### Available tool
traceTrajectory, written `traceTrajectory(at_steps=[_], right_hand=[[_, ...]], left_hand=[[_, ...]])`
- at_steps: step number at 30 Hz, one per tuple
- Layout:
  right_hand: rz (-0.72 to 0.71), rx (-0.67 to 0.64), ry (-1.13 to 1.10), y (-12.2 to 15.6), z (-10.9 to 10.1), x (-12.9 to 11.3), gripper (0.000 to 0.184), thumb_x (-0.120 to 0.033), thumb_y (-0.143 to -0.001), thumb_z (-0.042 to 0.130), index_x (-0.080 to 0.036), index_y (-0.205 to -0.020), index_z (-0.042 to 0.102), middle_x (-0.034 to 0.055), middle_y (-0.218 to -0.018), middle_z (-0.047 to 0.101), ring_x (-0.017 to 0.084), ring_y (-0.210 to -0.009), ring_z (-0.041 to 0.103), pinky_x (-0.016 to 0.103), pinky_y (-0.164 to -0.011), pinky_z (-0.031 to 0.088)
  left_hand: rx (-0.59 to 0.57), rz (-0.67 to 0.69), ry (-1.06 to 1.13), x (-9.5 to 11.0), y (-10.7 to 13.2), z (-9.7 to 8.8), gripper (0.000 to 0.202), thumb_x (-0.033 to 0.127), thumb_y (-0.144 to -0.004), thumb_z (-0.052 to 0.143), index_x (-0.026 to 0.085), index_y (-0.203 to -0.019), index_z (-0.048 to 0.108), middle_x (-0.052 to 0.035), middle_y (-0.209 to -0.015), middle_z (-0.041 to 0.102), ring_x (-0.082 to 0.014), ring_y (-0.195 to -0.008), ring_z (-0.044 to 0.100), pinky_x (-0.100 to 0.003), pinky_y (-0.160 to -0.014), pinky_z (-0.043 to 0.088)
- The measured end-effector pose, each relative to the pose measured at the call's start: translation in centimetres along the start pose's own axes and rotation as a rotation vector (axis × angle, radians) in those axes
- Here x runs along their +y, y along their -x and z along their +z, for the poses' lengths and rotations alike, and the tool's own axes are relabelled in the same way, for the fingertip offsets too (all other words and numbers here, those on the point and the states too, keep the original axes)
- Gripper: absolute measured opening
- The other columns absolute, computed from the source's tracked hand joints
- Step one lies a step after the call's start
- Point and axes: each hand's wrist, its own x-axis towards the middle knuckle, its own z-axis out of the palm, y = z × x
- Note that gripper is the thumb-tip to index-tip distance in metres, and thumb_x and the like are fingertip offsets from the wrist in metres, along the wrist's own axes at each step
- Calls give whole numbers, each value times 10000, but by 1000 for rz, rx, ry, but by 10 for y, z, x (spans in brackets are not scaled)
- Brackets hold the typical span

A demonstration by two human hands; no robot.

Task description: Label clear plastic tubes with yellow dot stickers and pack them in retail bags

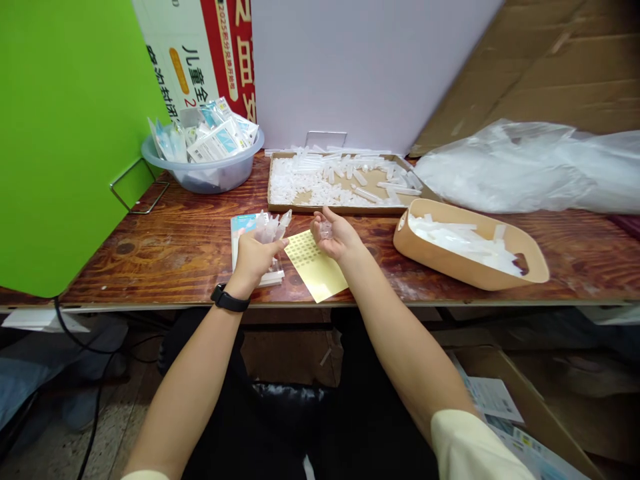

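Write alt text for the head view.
Two bare hands work over a wooden table: the left hand grips a bunch of translucent plastic vials, and the right hand cups a small clear piece beside a yellow sheet of dots. Behind them sit a cardboard tray of white plastic pieces and a tan tote.

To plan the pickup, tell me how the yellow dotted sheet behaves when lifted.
The yellow dotted sheet looks thin, so it is probably light and floppy. Lying flat on the wooden table, it may be awkward to pinch up.
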Motion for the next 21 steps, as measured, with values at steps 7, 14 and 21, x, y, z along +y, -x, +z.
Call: traceTrajectory(at_steps=[7, 14, 21], right_hand=[[-27, -34, -103, -9, -12, -11, 308, -448, -941, 355, -180, -825, 456, -10, -623, 449, 68, -463, 467, 134, -374, 429], [-135, -21, -181, -7, -16, -15, 83, -164, -801, 442, -200, -872, 420, 42, -784, 463, 116, -586, 518, 185, -386, 457], [-236, -57, -169, -7, -13, -15, 362, 91, -681, 419, -203, -887, 471, 23, -822, 503, 76, -634, 557, 125, -466, 476]], left_hand=[[48, 8, 39, 2, 0, 0, 225, 271, -548, 770, 136, -641, 616, 12, -488, 542, -92, -396, 461, -195, -322, 286], [44, 27, 42, 0, -1, 0, 236, 274, -557, 776, 128, -647, 615, 2, -535, 559, -91, -408, 473, -198, -325, 307], [50, 30, 50, -1, 1, 1, 221, 273, -564, 769, 132, -630, 612, 4, -535, 557, -85, -405, 457, -198, -324, 301]])
